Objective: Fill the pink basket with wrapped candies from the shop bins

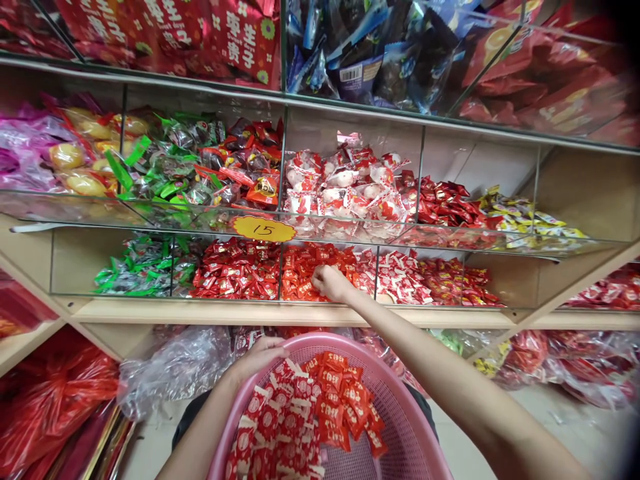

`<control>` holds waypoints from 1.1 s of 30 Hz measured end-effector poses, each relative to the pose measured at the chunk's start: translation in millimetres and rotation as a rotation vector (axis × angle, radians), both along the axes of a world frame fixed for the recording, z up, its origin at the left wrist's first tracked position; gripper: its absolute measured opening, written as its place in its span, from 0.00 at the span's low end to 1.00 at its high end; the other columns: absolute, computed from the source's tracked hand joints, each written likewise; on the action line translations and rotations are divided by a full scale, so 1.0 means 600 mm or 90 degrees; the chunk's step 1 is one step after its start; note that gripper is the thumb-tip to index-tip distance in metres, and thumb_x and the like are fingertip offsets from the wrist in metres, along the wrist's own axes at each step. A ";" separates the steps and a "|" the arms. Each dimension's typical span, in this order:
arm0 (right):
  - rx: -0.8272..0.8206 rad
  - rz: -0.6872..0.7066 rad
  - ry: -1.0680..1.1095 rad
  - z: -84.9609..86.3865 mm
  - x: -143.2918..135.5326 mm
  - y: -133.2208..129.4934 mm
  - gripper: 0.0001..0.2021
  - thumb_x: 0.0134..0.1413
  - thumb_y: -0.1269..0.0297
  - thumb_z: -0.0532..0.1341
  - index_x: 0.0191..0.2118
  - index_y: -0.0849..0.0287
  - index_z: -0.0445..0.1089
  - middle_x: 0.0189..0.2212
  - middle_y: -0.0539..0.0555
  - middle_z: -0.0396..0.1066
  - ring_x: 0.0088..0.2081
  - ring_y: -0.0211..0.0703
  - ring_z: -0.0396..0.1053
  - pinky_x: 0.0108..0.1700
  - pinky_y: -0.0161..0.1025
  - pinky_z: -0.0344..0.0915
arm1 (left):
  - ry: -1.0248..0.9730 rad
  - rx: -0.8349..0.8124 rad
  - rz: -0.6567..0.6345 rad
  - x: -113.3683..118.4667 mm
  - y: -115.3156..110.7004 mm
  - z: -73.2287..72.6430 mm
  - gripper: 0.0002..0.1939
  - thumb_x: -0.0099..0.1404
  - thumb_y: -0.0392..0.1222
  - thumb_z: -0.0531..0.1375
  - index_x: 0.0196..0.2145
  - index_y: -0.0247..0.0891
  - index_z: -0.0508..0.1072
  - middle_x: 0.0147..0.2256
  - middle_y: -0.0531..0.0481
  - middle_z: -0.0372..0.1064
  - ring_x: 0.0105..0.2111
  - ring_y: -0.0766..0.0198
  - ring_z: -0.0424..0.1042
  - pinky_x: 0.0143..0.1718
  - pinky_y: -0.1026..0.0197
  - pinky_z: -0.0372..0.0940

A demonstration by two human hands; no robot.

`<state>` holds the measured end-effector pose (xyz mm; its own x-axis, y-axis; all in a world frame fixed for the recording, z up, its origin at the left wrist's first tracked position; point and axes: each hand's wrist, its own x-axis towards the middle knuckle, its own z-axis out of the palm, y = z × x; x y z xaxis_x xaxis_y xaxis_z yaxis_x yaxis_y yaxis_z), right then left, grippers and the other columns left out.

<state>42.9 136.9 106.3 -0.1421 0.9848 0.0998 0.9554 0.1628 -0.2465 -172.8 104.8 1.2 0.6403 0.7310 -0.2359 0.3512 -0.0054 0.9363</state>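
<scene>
My right hand reaches into a lower glass shelf compartment and closes its fingers on red wrapped candies piled there. Below it, my left hand grips the far rim of a pink plastic basket. Inside the basket lie several red and red-and-white candy packets. The compartment to the right holds red-and-white candies, the one to the left more red candies.
Glass-fronted shelves hold green candies, white-and-red sweets and yellow packets above. A yellow price tag reading 15 sticks to the upper shelf's edge. Clear and red plastic bags lie under the shelves.
</scene>
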 end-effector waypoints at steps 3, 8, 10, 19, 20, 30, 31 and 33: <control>0.043 -0.001 -0.084 -0.002 0.000 -0.004 0.09 0.51 0.66 0.51 0.35 0.61 0.65 0.33 0.59 0.68 0.34 0.42 0.66 0.31 0.33 0.57 | 0.005 -0.008 -0.001 -0.001 0.001 -0.001 0.12 0.50 0.44 0.56 0.28 0.33 0.73 0.25 0.53 0.67 0.27 0.66 0.64 0.29 0.66 0.56; 0.069 0.192 -0.136 0.013 0.015 -0.007 0.16 0.48 0.69 0.54 0.46 0.57 0.59 0.43 0.57 0.61 0.39 0.40 0.64 0.35 0.33 0.58 | -0.004 -0.022 0.006 -0.001 0.001 -0.001 0.13 0.49 0.46 0.56 0.28 0.33 0.73 0.25 0.53 0.68 0.27 0.65 0.64 0.29 0.66 0.56; 0.052 0.254 -0.129 0.015 0.017 -0.004 0.20 0.46 0.69 0.57 0.48 0.57 0.58 0.45 0.57 0.58 0.40 0.41 0.64 0.37 0.34 0.58 | -0.010 -0.025 0.004 0.000 0.002 -0.003 0.13 0.49 0.45 0.56 0.28 0.33 0.73 0.24 0.53 0.67 0.27 0.65 0.64 0.29 0.66 0.56; 0.040 0.282 -0.250 0.022 -0.010 0.013 0.11 0.52 0.65 0.53 0.41 0.58 0.66 0.42 0.57 0.63 0.40 0.42 0.65 0.35 0.35 0.59 | -0.004 -0.034 0.015 0.001 0.001 -0.002 0.14 0.48 0.45 0.57 0.29 0.32 0.73 0.25 0.53 0.68 0.27 0.65 0.64 0.29 0.65 0.56; 0.042 0.273 -0.264 0.025 -0.011 0.013 0.10 0.53 0.66 0.52 0.40 0.58 0.66 0.41 0.57 0.64 0.39 0.42 0.66 0.34 0.35 0.59 | -0.004 -0.037 0.014 0.001 0.000 0.000 0.14 0.48 0.46 0.57 0.29 0.32 0.73 0.25 0.53 0.68 0.28 0.65 0.64 0.29 0.65 0.56; 0.086 0.243 -0.366 0.018 -0.023 0.010 0.12 0.52 0.70 0.52 0.43 0.60 0.64 0.41 0.58 0.65 0.40 0.44 0.66 0.33 0.35 0.62 | -0.010 -0.042 0.002 0.001 0.001 0.000 0.14 0.49 0.45 0.57 0.29 0.33 0.73 0.25 0.53 0.68 0.27 0.65 0.65 0.29 0.65 0.57; 0.097 0.243 -0.376 0.017 -0.024 0.010 0.12 0.52 0.71 0.51 0.43 0.60 0.64 0.41 0.58 0.65 0.39 0.44 0.66 0.33 0.35 0.62 | -0.009 -0.038 0.004 0.001 0.002 -0.001 0.14 0.49 0.45 0.57 0.29 0.33 0.73 0.25 0.53 0.68 0.27 0.65 0.65 0.29 0.65 0.57; 0.118 0.248 -0.389 0.017 -0.026 0.011 0.12 0.52 0.71 0.50 0.42 0.61 0.65 0.42 0.58 0.64 0.40 0.44 0.66 0.32 0.35 0.63 | -0.010 -0.036 0.008 0.000 0.002 -0.003 0.13 0.49 0.45 0.57 0.29 0.33 0.73 0.25 0.53 0.68 0.27 0.65 0.64 0.29 0.65 0.56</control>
